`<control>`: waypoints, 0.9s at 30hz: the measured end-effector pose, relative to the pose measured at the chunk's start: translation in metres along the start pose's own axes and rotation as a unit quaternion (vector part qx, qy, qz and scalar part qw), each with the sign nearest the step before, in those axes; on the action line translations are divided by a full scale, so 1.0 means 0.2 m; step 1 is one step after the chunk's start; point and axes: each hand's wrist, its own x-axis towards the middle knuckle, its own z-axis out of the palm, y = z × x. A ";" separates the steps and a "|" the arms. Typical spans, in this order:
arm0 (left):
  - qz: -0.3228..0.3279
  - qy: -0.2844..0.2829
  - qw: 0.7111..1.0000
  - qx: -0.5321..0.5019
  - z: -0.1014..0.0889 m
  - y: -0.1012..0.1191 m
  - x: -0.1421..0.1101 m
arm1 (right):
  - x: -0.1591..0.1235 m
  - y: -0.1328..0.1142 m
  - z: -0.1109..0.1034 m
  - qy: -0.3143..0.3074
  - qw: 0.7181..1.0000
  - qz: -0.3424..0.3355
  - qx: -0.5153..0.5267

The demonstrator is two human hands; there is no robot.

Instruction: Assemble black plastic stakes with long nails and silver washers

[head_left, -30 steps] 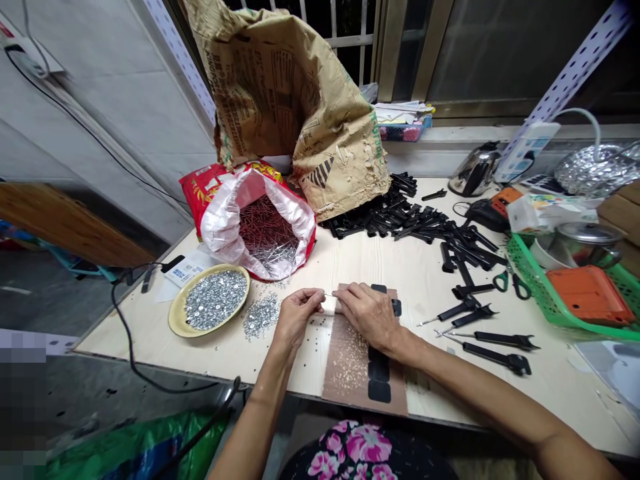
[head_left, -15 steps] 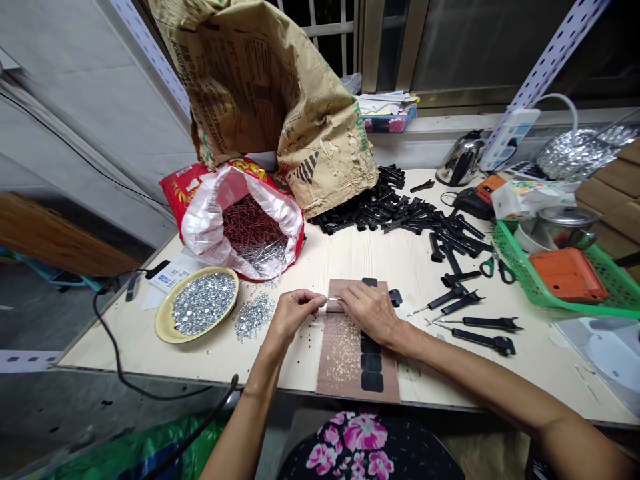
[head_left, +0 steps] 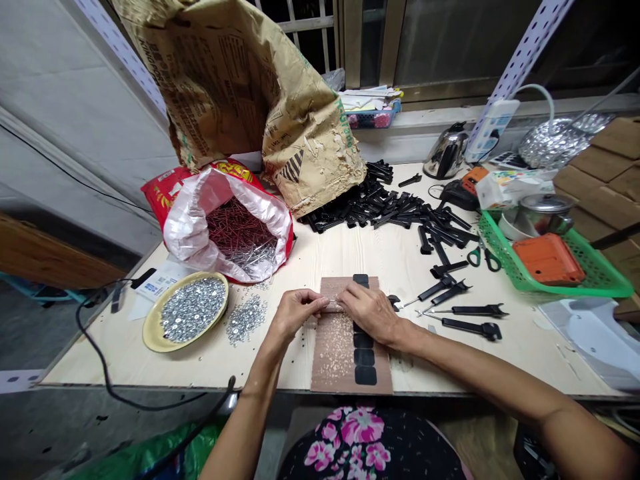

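My left hand (head_left: pixel 299 311) is closed, thumb and forefinger pinching the left end of a thin metal rod (head_left: pixel 333 301). Fingers bent over the rod's other end, my right hand (head_left: pixel 369 312) rests on a brown board (head_left: pixel 325 380). A black plastic end (head_left: pixel 393 300) sticks out past the right hand; whether it joins the rod is hidden. Along the board runs a row of black rounded squares (head_left: pixel 365 375), with pale crumb-like bits (head_left: pixel 334 353) scattered beside them. Small metal washers (head_left: pixel 246 319) lie loose left of my left hand.
Left stands a yellow dish (head_left: pixel 155 341) of washers, behind it a red-white bag (head_left: pixel 185 233) of thin rods. Black plastic parts (head_left: pixel 400 207) spill from a paper sack (head_left: pixel 315 153). At right are rod-fitted black pieces (head_left: pixel 473 327), scissors (head_left: pixel 483 257) and a green basket (head_left: pixel 600 290).
The whole view has shifted, so the table's things sit further left in the picture. Both hands keep their hold at the rod over the board.
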 end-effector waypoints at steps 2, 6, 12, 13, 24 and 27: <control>-0.012 -0.023 1.000 -0.001 0.01 -0.01 0.01 | -0.02 0.01 0.00 -0.024 0.998 0.027 0.060; -0.053 -0.063 0.996 -0.020 0.05 -0.01 0.01 | -0.05 0.04 -0.03 -0.067 0.981 0.082 0.163; -0.082 -0.046 0.994 -0.049 0.12 -0.01 0.00 | -0.10 0.15 -0.06 -0.042 0.986 0.096 0.131; -0.075 -0.027 0.996 -0.042 0.13 -0.02 0.00 | -0.10 0.18 -0.06 -0.034 0.988 0.096 0.113; 0.123 0.144 0.974 0.128 0.30 -0.17 -0.04 | -0.22 0.31 -0.03 -0.070 0.994 -0.083 0.010; 0.126 0.149 0.970 0.148 0.30 -0.18 -0.03 | -0.16 0.38 -0.05 -0.045 0.998 0.024 0.024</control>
